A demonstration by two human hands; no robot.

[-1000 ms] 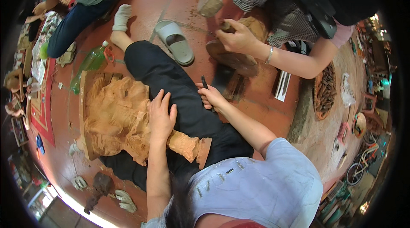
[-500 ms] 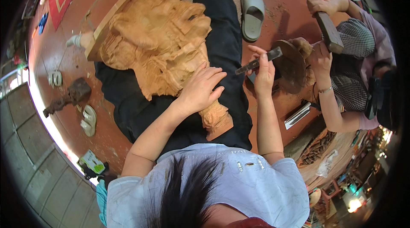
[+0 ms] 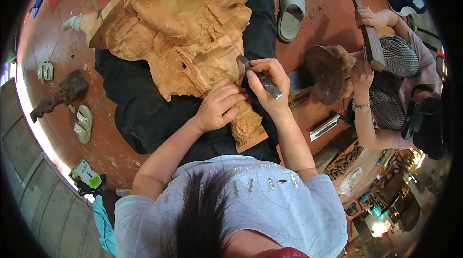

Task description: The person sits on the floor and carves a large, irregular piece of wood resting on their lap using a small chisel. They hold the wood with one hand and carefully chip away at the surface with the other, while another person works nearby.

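A large light-brown wood carving with deep folds lies across my lap, on dark trousers. My left hand is closed round its narrow lower part, just above the carved end piece that points toward me. In my right hand is a short dark metal chisel, gripped between thumb and fingers. One end of the chisel meets the carving's right edge, a little above my left fingers. Its other end sticks out past my right hand, toward the lower right.
At the right a co-worker holds a wooden mallet beside a dark round wooden piece. A grey slipper lies on the tiled floor. Farther left are a dark wooden piece and pale sandals.
My right hand has moved left with the chisel, from beside my leg onto the carving, and the chisel has turned. My left hand's fingers have curled more round the narrow part.
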